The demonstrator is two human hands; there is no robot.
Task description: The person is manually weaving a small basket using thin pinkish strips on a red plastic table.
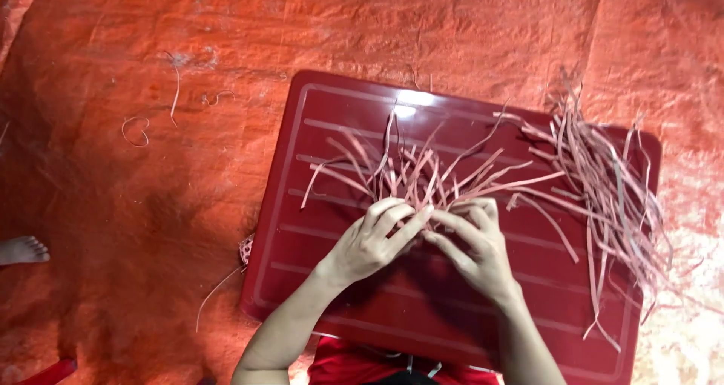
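Head view. Both hands meet at the centre of the frame over a dark red ribbed plastic tabletop (332,294), which serves as the counter and stands on an orange tarpaulin (113,227) covering the floor. The left hand (369,242) lies with its fingers curled down onto the crossing point of a cluster of pale pink strips (411,175); the right hand (475,245) meets it from the other side, fingertips pinching the same strands. Each grip is narrow and closed on the strips, though the exact strands pinched are hidden under the fingers.

The cluster fans outward from the hands toward the upper centre of the frame, its free ends loose and unaligned. As a judgement, the work is at an early stage: only the small crossing beneath the fingers appears joined, and no finished woven area shows.

A larger loose bundle of strips (611,196) lies at the right edge of the counter, partly hanging over it, apart from the hands. Stray curled offcuts (137,131) lie on the tarpaulin at upper left. Another person's bare foot (23,249) shows at the left edge.
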